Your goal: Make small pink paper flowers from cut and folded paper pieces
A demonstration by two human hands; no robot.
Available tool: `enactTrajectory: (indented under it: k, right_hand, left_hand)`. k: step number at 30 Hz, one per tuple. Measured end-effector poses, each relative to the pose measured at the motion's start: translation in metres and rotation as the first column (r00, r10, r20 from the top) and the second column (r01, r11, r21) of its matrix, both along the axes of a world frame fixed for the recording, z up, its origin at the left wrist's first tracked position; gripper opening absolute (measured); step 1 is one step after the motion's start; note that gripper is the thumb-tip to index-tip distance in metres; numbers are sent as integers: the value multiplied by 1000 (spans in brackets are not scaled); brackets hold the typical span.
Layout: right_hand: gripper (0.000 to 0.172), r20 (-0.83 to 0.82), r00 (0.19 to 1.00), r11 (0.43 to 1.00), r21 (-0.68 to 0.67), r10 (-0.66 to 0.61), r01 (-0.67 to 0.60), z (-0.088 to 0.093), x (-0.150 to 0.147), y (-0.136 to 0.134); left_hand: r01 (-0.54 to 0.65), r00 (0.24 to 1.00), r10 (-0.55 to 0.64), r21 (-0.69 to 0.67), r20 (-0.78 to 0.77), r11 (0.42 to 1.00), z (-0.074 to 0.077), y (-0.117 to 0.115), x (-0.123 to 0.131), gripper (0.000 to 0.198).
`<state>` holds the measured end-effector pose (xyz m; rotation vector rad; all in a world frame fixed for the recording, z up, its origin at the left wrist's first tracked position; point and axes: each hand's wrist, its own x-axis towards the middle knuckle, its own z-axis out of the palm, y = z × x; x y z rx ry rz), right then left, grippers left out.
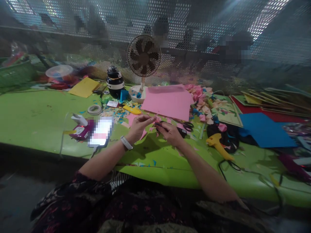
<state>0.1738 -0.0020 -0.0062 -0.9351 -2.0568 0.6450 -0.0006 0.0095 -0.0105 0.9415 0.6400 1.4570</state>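
My left hand (139, 128) is closed, thumb and fingers pinching a small piece of pink paper (157, 119). Close beside it, my right hand (170, 132) is closed too, its fingertips at a small dark thing by the pink paper. Whether that belongs to the black object (182, 132) showing behind the right hand, I cannot tell. Black-handled scissors (188, 126) lie just beyond. Past both hands rests a large pink paper sheet (167, 101), and pink scraps (143, 134) are strewn under the fingers.
A lit phone (101, 131) lies left beside a purple device (82, 131). Further back stand a black bottle (114, 81) and a fan (143, 58). Yellow cutter (132, 110), folded pink pieces (199, 94), blue sheet (266, 129) and yellow glue gun (218, 145) with its cord share the green table (48, 113).
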Motion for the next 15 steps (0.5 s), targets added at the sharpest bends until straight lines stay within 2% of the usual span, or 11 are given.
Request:
enactTrajectory:
  k: [4,8,10,13,15]
  right_hand:
    - [49,-45,999,973,-231,-19,8,1,0,-3]
    - [52,-57,997,951,-308,-57,36,1,-1,-4]
    - [50,-75,994,961,-270,-81,58,1,-2,-5]
    - [45,-86,990,993,-51,-114,110,0,-4,-6]
    - [37,-69,991,990,74,-112,117,-1,-4,-5]
  left_hand:
    - [15,1000,-15,-12,1,1000,2,-1,1,31]
    - [-29,998,31,34,-57,999,3,-1,-1,29]
    - [-70,994,75,62,-82,996,2,0,-2,26]
    - [-116,987,125,92,-101,989,0,1,-4,25]
    - [-111,988,119,85,-101,990,0,2,-4,26]
